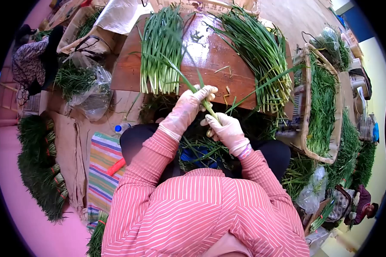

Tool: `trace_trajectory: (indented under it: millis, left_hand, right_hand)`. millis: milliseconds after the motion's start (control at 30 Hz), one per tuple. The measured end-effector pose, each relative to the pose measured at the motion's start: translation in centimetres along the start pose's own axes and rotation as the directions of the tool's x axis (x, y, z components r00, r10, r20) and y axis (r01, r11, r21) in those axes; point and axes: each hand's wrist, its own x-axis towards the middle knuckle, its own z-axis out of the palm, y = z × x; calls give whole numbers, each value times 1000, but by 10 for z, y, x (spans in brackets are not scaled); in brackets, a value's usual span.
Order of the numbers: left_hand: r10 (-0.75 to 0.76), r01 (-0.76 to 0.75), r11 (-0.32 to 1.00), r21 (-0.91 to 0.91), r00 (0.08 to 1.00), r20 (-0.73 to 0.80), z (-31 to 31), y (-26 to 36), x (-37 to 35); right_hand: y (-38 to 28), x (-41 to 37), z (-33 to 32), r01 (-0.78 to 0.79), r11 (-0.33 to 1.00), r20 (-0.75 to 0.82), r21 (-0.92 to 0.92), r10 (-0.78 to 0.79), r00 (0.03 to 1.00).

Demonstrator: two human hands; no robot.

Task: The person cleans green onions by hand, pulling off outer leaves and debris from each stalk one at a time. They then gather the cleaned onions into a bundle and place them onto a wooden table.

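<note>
In front of my chest, a few garlic chives (207, 104) run slanting between my two gloved hands. My left hand (190, 106) pinches them higher up, below the green leaves. Lower down, my right hand (227, 129) closes its fingers around the pale stem end. Beyond my hands on the brown table (218, 51) lies a neat bundle of chives (162, 55) at left, white ends toward me. A larger chive pile (261, 64) lies at right, its ends hanging over the near edge.
A long basket of chives (321, 107) stands to the right. Tied bundles (40, 167) line the floor at far left, beside a striped mat (103, 165). Loose leaves (206, 152) cover my lap area. Other people (32, 60) sit at far left and far right.
</note>
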Motion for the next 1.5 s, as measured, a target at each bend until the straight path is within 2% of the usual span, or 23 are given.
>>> trace_trajectory:
  millis: [33, 67, 133, 167, 333, 433, 500, 567, 633, 700, 833, 967, 1033, 1067, 1100, 1167, 1267, 1300, 1333, 1367, 1400, 1433, 1500]
  left_hand:
    - [7, 19, 986, 163, 988, -153, 7, 7, -7]
    - [2, 60, 965, 254, 972, -237, 6, 9, -13]
    - [10, 115, 945, 307, 925, -379, 5, 12, -25]
    - [11, 109, 955, 276, 916, -401, 1, 9, -28]
    - [16, 111, 949, 293, 916, -401, -4, 16, -46]
    - [231, -8, 879, 476, 882, -412, -8, 60, -54]
    - [350, -107, 818, 565, 872, -341, -30, 93, -43]
    - [365, -67, 732, 678, 879, -306, -45, 122, -29]
    - [339, -31, 655, 755, 905, -258, -88, 128, 5]
    - [232, 124, 581, 804, 922, -310, -86, 136, 25]
    - [219, 192, 428, 883, 926, -307, -117, 116, 69]
    - [605, 101, 81, 992, 786, -130, -124, 92, 78]
    - [606, 27, 104, 994, 791, -85, -123, 90, 81]
    - [623, 13, 85, 996, 780, -64, -127, 85, 85]
    - [639, -4, 66, 998, 769, -39, -132, 80, 89]
    - [627, 41, 148, 988, 768, -126, -127, 78, 89]
    - [725, 105, -108, 989, 689, 6, -122, 82, 80]
    - [778, 103, -216, 971, 619, 107, -125, 80, 78]
    - [791, 67, -191, 979, 601, 113, -111, 84, 70]
    - [809, -4, -179, 984, 568, 150, -97, 85, 60]
    - [801, -14, -115, 993, 590, 101, -75, 89, 46]
    - [791, -21, -48, 999, 610, 51, -56, 87, 35]
    - [778, -248, 192, 949, 629, 7, -37, 71, 26]
  right_hand:
    - [6, 1, 4, 65, 979, -82, -194, -82, 993]
    - [31, 11, 5, 274, 772, -159, -574, -433, 887]
    - [25, 3, 8, 273, 532, -124, -801, -595, 794]
    - [27, 1, 10, 277, 430, -86, -859, -655, 751]
    - [40, -4, 21, 479, 406, 95, -778, -678, 729]
    - [23, -3, 4, 324, 410, 23, -852, -590, 807]
    - [27, 16, -17, 281, 380, -81, -881, -708, 701]
    - [11, 20, -31, -17, 402, -289, -915, -627, 724]
    - [2, 31, -41, -331, 407, -484, -852, -366, 795]
    - [15, 43, -47, -397, 389, -520, -831, -292, 803]
    - [65, 59, -54, -192, 398, -397, -897, -536, 745]
    - [70, 41, -40, -10, 497, -344, -868, -586, 734]
    - [85, 27, -24, -15, 722, -270, -691, -240, 933]
    - [83, 22, -14, -24, 574, -84, -818, -80, 993]
    - [81, 18, -5, 9, 419, 69, -908, 128, 989]
    - [62, 0, -2, 129, 498, 302, -857, 284, 910]
    - [27, -7, -23, 59, 652, 23, -756, -63, 998]
    - [22, -9, -36, 128, 638, -165, -759, -379, 911]
    - [15, -6, -56, 278, 568, -272, -775, -696, 664]
    - [3, -6, -81, 158, 497, -297, -853, -712, 636]
    - [-11, -5, -105, 64, 501, -407, -863, -765, 499]
    - [-38, -12, -128, 17, 578, -498, -816, -717, 487]
    - [-48, 3, -176, -295, 485, -565, -823, -649, 510]
